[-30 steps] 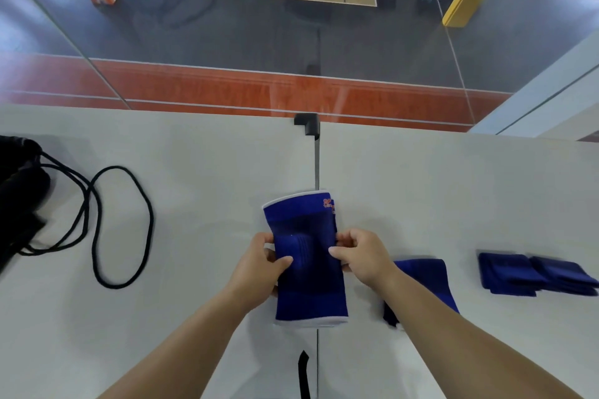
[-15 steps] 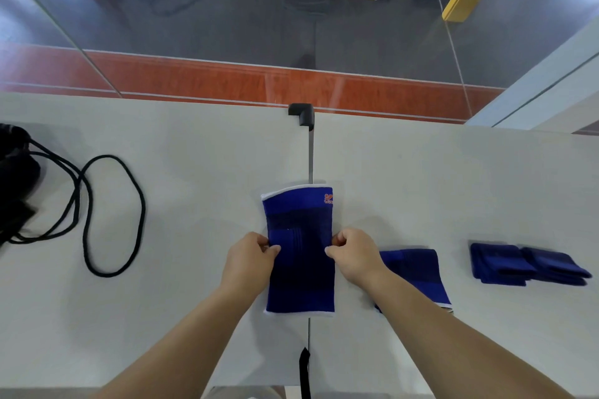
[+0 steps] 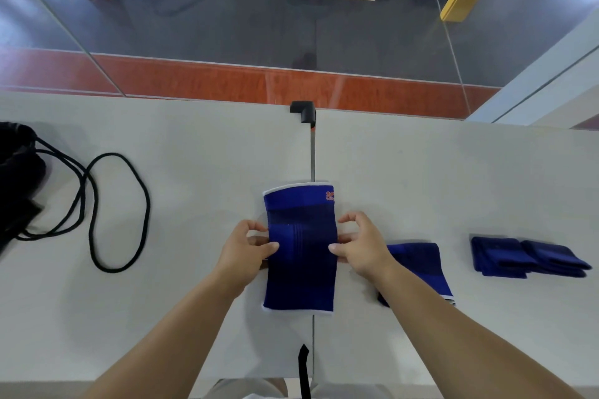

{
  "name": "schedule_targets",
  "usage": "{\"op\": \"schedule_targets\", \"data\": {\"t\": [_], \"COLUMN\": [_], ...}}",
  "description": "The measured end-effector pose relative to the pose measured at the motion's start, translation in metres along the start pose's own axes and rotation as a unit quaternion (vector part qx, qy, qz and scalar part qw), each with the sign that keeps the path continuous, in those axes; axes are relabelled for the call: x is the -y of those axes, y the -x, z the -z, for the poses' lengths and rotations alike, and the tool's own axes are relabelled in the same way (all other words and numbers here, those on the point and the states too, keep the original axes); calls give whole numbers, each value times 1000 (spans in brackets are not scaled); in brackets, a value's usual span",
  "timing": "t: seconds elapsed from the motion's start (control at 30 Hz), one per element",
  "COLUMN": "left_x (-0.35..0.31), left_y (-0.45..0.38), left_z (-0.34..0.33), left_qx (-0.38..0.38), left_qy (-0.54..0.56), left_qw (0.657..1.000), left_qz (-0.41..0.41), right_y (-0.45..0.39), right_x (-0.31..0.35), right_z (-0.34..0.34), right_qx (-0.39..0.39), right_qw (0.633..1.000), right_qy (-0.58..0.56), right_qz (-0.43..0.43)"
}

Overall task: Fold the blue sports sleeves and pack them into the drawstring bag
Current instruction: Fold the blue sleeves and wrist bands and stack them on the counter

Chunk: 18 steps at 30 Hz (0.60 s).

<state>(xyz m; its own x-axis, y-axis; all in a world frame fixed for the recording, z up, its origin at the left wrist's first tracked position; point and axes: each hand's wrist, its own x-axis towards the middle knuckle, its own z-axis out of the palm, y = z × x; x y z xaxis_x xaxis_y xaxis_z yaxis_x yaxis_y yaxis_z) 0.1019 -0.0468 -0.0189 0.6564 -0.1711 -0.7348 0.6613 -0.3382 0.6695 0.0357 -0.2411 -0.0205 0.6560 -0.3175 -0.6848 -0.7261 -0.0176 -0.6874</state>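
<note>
I count two folded sleeves (image 3: 528,257) set aside at right, while my left hand (image 3: 241,257) and right hand (image 3: 361,248) pinch the flat blue sleeve (image 3: 299,249) mid-table, another sleeve (image 3: 418,266) and the empty-looking drawstring bag (image 3: 16,178) waiting.

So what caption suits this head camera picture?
Both hands, left hand and right hand, pinch a flat blue knitted sleeve on the white table.

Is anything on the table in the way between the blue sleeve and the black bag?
Only the bag's own black cord loops on the table between the sleeve and the drawstring bag; nothing else.
</note>
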Motion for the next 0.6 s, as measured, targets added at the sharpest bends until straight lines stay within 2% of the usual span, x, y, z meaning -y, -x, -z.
{"op": "schedule_targets", "data": {"t": [0.13,0.3,0.43,0.53,0.6], "left_x": [-10,-27,-44,-48,-49], "left_y": [8,13,22,24,25], "left_z": [7,5,5,10,13], "left_qx": [54,30,-13,-20,22], "left_qy": [13,-160,-256,-262,-278], "left_qw": [997,975,939,924,919], "left_qz": [-52,-150,-228,-277,-280], "right_y": [10,21,31,37,40], "right_x": [7,18,31,34,34], "right_z": [11,9,6,11,16], "right_qx": [38,-2,-41,-66,-36], "right_qw": [997,983,958,951,964], "right_qy": [-19,121,204,201,165], "right_qz": [61,141,196,225,206]}}
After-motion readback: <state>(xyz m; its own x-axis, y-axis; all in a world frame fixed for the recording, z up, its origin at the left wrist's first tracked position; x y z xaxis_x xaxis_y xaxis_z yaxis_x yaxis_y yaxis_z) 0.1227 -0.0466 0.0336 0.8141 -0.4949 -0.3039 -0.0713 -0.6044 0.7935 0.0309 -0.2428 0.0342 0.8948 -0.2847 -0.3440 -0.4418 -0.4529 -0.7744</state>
